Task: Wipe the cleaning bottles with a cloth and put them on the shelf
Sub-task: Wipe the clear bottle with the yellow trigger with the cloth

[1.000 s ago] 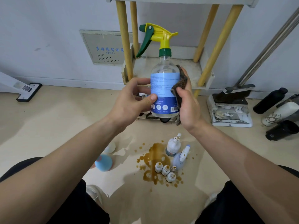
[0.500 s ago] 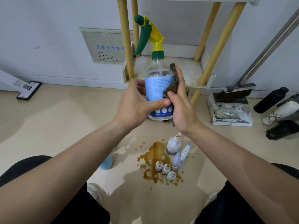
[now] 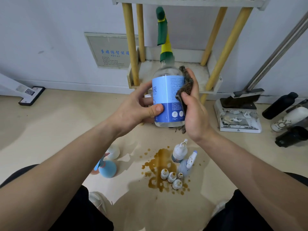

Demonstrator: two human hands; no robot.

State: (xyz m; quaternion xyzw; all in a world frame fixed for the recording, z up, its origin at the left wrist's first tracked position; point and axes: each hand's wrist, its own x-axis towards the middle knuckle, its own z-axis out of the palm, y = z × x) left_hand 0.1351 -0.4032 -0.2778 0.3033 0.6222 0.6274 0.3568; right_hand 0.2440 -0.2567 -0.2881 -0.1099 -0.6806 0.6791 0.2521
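I held the spray bottle [image 3: 168,97] up in the air in front of the shelf [image 3: 205,76], its base above the floor [image 3: 58,130] and its green and yellow trigger head leaning back toward the wall, slightly blurred. My left hand [image 3: 133,110] gripped the lower left side, thumb across the blue label and fingers curled behind. My right hand [image 3: 195,114] pinched the brown cloth [image 3: 185,84] and pressed it flat against the bottle's right side, so both hands were close together with the bottle between them.

Behind the bottle, the shelf's lower board showed its stained surface between four yellow posts, its front edge just beyond my knuckles. An upper board crossed the top of the view.

On the floor below my wrists lay a brown spill [image 3: 160,164]. Four small bottles [image 3: 171,177] stood in it near its near edge, and two small spray bottles [image 3: 179,152] stood at its right edge. A blue sprayer [image 3: 107,169] and a white round bottle [image 3: 113,152] stood to the spill's left, partly behind my left forearm. A wide stretch of bare beige floor ran from there toward the left wall.

To the right of the shelf sat a dustpan [image 3: 238,117] with a brush, and past it, near the right edge, lay a black bottle [image 3: 280,105] and a white bottle [image 3: 290,119].
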